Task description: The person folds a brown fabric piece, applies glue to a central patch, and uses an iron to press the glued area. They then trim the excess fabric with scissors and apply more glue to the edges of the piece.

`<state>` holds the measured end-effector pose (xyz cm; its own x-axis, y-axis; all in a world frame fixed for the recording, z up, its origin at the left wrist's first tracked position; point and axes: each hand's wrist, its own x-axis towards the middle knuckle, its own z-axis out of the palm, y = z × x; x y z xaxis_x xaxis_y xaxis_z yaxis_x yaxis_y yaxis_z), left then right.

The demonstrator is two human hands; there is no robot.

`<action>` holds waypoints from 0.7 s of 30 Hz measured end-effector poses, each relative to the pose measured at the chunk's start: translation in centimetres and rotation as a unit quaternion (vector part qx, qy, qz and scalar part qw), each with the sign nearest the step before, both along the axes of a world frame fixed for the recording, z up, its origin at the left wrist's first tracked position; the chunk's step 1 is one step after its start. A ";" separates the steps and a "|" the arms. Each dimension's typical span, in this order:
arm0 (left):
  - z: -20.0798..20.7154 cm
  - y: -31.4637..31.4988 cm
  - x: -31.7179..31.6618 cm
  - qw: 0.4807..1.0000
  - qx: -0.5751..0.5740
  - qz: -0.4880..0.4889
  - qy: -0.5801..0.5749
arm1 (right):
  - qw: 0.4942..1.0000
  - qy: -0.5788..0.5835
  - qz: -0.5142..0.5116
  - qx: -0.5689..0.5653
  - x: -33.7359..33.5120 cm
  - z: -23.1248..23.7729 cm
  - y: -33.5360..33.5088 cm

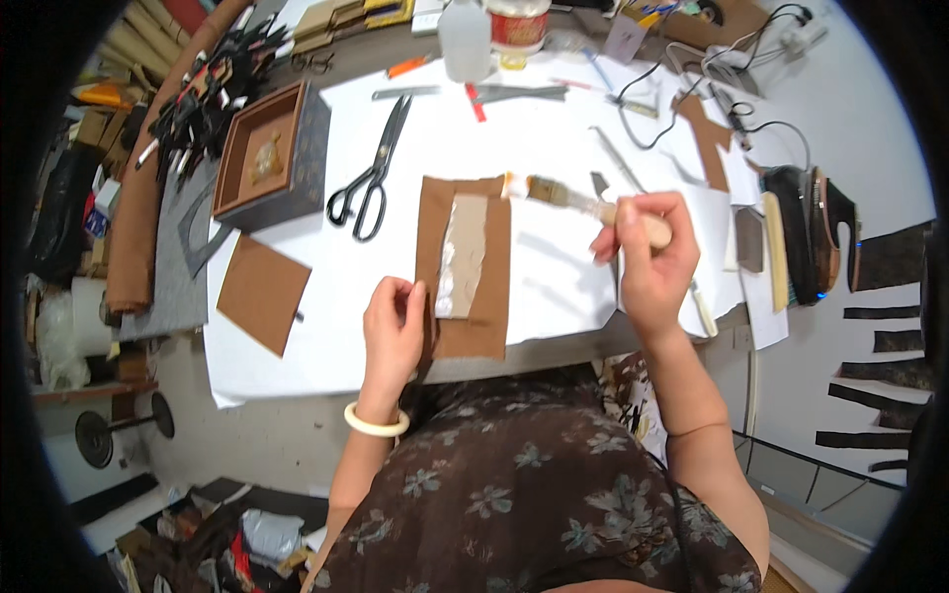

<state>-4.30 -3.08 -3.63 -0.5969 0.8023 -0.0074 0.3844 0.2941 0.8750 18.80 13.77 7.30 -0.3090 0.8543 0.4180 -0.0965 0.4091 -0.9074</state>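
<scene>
Leftmost, brown roll: one, long, lying along the left of the white-covered table.
Box: open, dark and patterned outside, brown inside; holds one small amber-coloured lump, kind unclear.
Scissors: black, handles toward the person, apart from the brown panel.
Left hand: thumb and fingers drawn together, pinching the panel's left edge.
Brown panel: flat on the table before the person; held at that one edge, so a dragging stroke could skew it.
Beige strip: lies on the panel; might slide if brushed hard.
White paste: heavy down the strip's left side; uneven drying seems a risk.
Bottle: translucent, beyond the panel; contents cannot be told.
Tub: white and red, beside the bottle; contents not visible.
Brush: white-loaded tip at the panel's top right corner, contact unclear; a drip could stain the bare brown surface.
Right hand: closed around the brush's wooden handle; a slack grip could let the tip dip.
</scene>
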 end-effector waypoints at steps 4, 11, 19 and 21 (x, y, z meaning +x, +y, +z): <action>0.9 1.2 0.2 0.999 0.027 0.021 -0.010 | 0.997 0.016 -0.061 0.048 -1.4 -0.9 14.3; -0.2 2.7 -0.1 0.999 0.010 -0.025 0.024 | 0.941 -0.231 -0.180 0.170 -3.4 -9.4 37.1; 0.1 1.6 -4.0 0.998 0.018 -0.054 0.036 | 0.872 -0.302 0.028 0.386 -7.9 -5.1 20.1; 2.8 2.1 -4.4 0.994 -0.021 -0.080 0.070 | 0.867 -0.315 0.239 0.304 -7.7 -4.9 13.8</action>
